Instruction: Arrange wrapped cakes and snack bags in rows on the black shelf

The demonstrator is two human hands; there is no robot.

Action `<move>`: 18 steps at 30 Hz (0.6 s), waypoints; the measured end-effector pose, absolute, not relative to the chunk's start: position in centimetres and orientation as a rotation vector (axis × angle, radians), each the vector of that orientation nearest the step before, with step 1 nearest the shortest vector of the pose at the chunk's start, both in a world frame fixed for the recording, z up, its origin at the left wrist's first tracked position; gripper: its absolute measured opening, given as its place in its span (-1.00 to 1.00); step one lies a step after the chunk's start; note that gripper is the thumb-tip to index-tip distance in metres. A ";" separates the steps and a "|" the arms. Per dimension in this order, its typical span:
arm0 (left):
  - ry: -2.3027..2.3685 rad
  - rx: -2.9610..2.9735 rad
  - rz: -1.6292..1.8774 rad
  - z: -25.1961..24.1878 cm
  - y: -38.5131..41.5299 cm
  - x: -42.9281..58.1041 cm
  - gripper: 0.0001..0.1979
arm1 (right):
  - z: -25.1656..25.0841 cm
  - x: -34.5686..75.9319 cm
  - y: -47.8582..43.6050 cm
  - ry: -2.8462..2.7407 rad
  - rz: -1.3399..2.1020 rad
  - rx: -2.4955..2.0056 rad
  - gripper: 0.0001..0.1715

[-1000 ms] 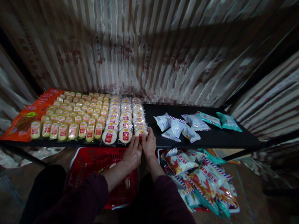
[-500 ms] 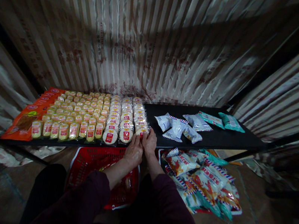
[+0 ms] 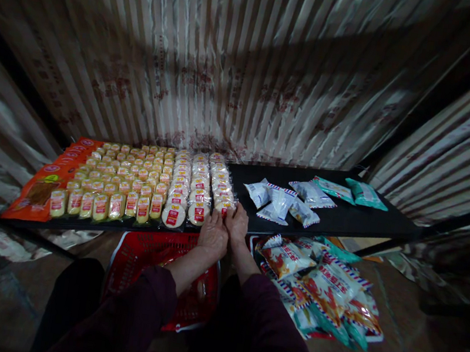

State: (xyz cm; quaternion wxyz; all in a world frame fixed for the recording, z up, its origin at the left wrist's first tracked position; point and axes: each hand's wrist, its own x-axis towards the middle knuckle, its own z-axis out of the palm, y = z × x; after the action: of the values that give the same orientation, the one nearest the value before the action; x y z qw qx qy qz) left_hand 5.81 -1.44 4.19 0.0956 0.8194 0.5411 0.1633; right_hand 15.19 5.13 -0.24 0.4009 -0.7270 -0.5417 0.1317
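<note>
My left hand (image 3: 213, 236) and my right hand (image 3: 237, 225) meet at the shelf's front edge, fingers curled round a clear-wrapped round cake (image 3: 223, 206) with a red label. This cake is at the front of the rightmost row of round cakes. My fingertips are partly hidden behind my knuckles. Left of it run two more rows of the same pale round cakes (image 3: 173, 215), overlapping from front to back. Beyond those, small yellow wrapped cakes (image 3: 117, 205) stand in several rows on the black shelf (image 3: 258, 171).
Orange bags (image 3: 39, 186) lie at the shelf's left end. White packets (image 3: 278, 202) and green packets (image 3: 366, 194) lie on its right half. Below are a red basket (image 3: 135, 243) and a heap of snack bags (image 3: 329, 280). A striped curtain (image 3: 234, 69) hangs behind.
My hands stay at the front of the rightmost round-cake row. The left has shifted slightly right and down, and its fingers have turned a little. The view has moved slightly.
</note>
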 end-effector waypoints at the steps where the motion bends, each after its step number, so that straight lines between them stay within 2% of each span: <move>1: 1.597 2.444 0.473 4.3 -1.4 5.8 -0.39 | -0.2 15.1 5.2 -1.379 0.327 -1.841 -0.40; 10: 1.659 2.616 0.209 5.4 -1.3 5.3 -0.45 | 0.7 14.9 5.1 -1.490 0.321 -1.943 -0.45; 18: 1.676 2.618 0.278 4.8 -0.9 5.0 -0.43 | 0.4 14.6 5.4 -1.521 0.313 -1.911 -0.45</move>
State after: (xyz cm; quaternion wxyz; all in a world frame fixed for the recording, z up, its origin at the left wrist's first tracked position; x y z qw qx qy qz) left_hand 5.04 -0.94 4.82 0.0101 0.8388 0.5370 0.0891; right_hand 14.59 5.45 0.41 0.3330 -0.7319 -0.5823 0.1199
